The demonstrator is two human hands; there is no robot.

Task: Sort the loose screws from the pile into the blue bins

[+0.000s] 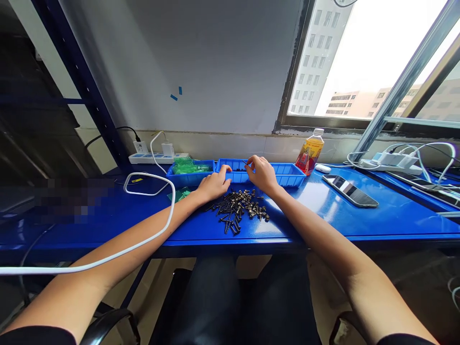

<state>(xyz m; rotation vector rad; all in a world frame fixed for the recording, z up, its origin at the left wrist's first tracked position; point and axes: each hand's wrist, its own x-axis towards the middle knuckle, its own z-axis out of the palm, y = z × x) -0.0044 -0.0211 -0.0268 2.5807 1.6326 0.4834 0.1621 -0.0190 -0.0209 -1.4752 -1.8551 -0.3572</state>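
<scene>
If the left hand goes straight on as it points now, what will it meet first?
The left hand would probably meet the blue tray near the picture's middle, though depth is unclear.

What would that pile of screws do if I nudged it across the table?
The screws would probably scatter, since they lie loose. Some are slender and may roll a little, and the glossy blue tabletop likely lets them slide.

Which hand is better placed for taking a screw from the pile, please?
Probably the left hand: its thumb and forefinger are apart, seemingly empty, beside the screw pile. The right hand appears to pinch a small dark piece over the blue tray.
</scene>
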